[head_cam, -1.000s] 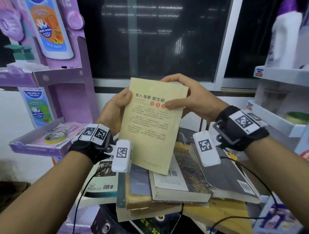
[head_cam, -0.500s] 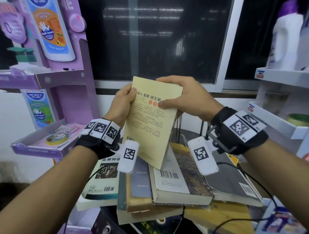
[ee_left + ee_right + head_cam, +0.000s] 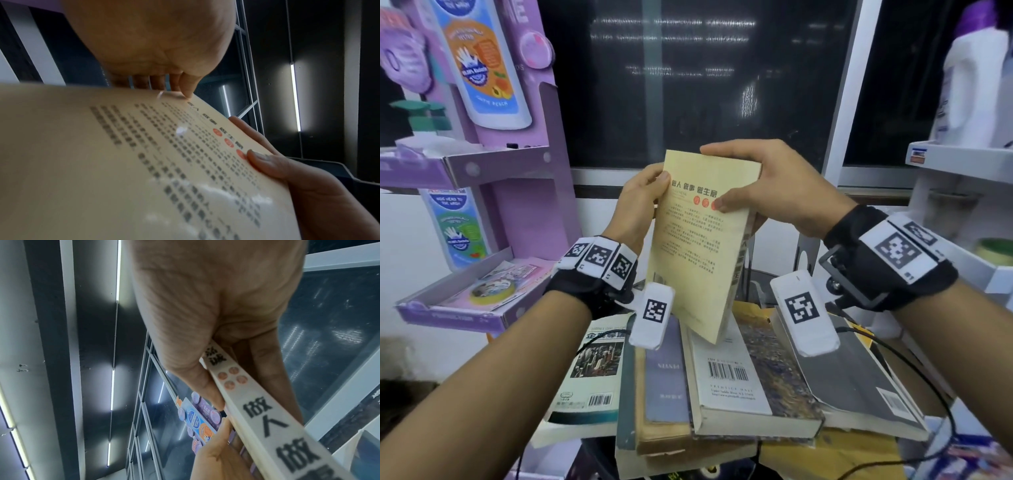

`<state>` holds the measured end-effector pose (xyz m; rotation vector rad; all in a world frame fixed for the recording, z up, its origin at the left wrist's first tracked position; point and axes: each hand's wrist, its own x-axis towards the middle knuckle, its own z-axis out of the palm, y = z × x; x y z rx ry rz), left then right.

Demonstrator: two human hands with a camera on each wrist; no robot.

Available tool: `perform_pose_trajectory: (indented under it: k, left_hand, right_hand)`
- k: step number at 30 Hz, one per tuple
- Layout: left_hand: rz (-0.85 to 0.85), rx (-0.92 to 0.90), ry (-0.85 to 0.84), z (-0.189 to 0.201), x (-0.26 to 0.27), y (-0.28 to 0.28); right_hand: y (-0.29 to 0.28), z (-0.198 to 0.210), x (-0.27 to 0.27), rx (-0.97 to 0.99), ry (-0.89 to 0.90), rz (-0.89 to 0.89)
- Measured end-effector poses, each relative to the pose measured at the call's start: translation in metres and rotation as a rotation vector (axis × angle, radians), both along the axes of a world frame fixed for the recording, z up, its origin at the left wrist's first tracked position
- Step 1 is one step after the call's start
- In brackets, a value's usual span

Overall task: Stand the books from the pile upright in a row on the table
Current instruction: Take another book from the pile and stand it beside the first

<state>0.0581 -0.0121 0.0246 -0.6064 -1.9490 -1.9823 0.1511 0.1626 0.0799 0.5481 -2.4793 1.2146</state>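
Observation:
A cream-yellow paperback [image 3: 695,253] with black print and red dots is held nearly upright in the air above the pile. My left hand [image 3: 643,198] grips its upper left edge, thumb on the cover. My right hand [image 3: 767,188] grips the top right corner and spine, thumb on the cover by the red dots. The left wrist view shows the cover [image 3: 144,170] with both thumbs on it. The right wrist view shows the spine [image 3: 263,415] pinched in my right hand [image 3: 222,344]. Below lies the pile of books [image 3: 726,387], flat and overlapping.
A purple display stand [image 3: 493,192] with a tray [image 3: 462,308] stands at the left. White shelves [image 3: 969,164] with a bottle rise at the right. A dark window [image 3: 688,78] is behind. Cables [image 3: 914,363] run over the books on the right.
Both hands have turned the yellow book more upright and edge-on, so its spine now shows, and carried it slightly left and higher over the pile.

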Motion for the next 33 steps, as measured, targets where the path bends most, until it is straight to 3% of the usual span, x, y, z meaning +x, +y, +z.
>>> perform_pose_trajectory:
  k: [15, 23, 33]
  left_hand:
    - [0.147, -0.059, -0.175, -0.039, -0.054, -0.009]
    - [0.106, -0.227, -0.252, -0.058, -0.094, 0.002]
    - [0.055, -0.227, -0.377, -0.065, -0.126, 0.006]
  right_hand:
    - [0.050, -0.007, -0.051, -0.038, -0.024, -0.248]
    - [0.058, -0.023, -0.099, -0.040, -0.003, -0.352]
    - [0.043, -0.048, -0.162, -0.059, 0.028, -0.417]
